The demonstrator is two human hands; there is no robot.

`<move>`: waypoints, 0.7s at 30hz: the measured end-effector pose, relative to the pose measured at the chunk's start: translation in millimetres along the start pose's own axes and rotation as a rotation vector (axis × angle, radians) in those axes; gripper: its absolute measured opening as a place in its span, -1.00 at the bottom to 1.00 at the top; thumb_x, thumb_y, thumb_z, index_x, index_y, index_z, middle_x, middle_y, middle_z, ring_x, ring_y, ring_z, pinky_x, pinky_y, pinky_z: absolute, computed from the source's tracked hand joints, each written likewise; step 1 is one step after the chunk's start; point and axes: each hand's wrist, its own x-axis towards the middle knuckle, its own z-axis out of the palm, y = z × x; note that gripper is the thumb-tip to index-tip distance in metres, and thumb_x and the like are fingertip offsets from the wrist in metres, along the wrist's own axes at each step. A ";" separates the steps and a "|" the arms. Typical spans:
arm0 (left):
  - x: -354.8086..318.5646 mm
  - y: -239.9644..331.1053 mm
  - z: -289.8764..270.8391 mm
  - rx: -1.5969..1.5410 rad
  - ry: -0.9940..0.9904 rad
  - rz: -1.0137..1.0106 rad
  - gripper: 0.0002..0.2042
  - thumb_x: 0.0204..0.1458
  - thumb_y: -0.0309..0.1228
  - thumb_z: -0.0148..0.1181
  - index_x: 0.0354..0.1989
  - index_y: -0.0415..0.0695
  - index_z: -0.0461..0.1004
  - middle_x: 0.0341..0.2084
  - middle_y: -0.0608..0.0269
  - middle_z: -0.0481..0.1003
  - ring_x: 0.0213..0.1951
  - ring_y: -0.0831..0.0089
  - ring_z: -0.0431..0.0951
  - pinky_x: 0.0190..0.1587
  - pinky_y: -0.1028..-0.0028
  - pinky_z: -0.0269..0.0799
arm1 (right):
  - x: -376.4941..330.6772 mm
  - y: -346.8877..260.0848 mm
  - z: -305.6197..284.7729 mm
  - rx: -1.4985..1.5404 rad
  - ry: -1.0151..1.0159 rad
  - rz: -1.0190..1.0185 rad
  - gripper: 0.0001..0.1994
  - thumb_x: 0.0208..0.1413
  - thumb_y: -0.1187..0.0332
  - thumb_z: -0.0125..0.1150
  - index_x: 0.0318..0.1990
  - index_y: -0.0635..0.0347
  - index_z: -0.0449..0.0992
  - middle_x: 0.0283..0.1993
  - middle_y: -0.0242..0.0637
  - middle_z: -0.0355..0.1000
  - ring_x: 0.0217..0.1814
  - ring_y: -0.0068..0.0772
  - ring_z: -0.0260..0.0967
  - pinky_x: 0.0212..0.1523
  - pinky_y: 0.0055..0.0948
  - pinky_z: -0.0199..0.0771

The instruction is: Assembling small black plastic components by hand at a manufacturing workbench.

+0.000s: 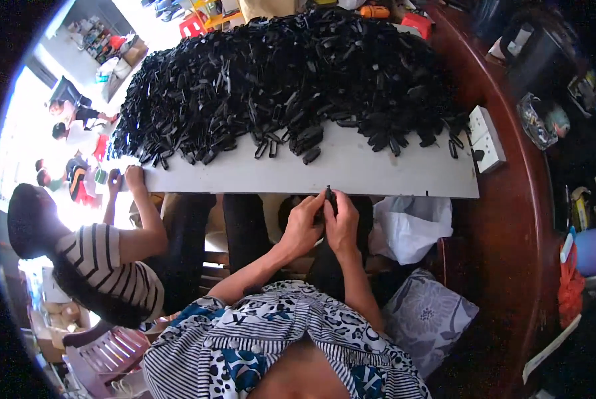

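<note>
Just below the front edge of the white table (205, 178), my two hands come together in front of my body. My left hand (302, 225) and my right hand (341, 221) pinch a small black plastic part (328, 191) between their fingertips. Only the upper end of that part shows; my fingers hide the rest. Beyond the edge, a large heap of small black oblong plastic parts (278, 73) covers most of the tabletop. A few loose parts (311, 155) lie on the white surface in front of the heap.
A white power strip (486, 139) stands at the table's right end. White plastic bags (414, 226) hang below the front edge, above a grey patterned cushion (429, 312). On my left a person in a striped top (115, 266) sits with hands at the table edge. Other people are farther left.
</note>
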 end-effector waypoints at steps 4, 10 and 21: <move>0.7 2.6 0.3 -0.246 -0.102 -0.039 -0.40 -0.26 -0.63 0.24 0.09 -0.30 0.28 -0.41 0.16 0.41 -0.42 0.39 0.46 -0.31 0.45 0.38 | -1.8 14.1 -15.8 0.134 -0.046 0.089 -0.76 0.07 0.46 0.03 -0.10 0.35 0.39 -0.25 -0.06 0.43 -0.19 -0.13 0.40 -0.17 -0.26 0.38; 8.3 8.7 -17.2 -1.214 -0.339 -0.534 -0.69 0.13 -0.23 -0.02 -0.06 -0.17 0.33 -0.35 0.29 0.38 -0.38 0.56 0.29 -0.31 0.56 0.23 | 2.4 6.3 -60.9 1.065 -0.124 0.548 -0.71 0.03 0.39 0.03 -0.09 0.30 0.43 -0.51 -0.37 0.37 -0.67 -0.68 0.15 -0.74 -0.73 0.10; 21.6 -10.6 -9.3 -1.210 -0.302 -0.500 -0.78 0.18 -0.30 -0.05 -0.13 -0.17 0.32 -0.50 0.32 0.40 -0.56 0.60 0.32 -0.46 0.64 0.26 | 20.2 -16.0 -44.3 0.470 -0.155 0.507 -0.79 -0.10 0.52 0.11 -0.23 0.28 0.41 -0.49 -0.44 0.36 -0.63 -0.77 0.13 -0.69 -0.71 0.09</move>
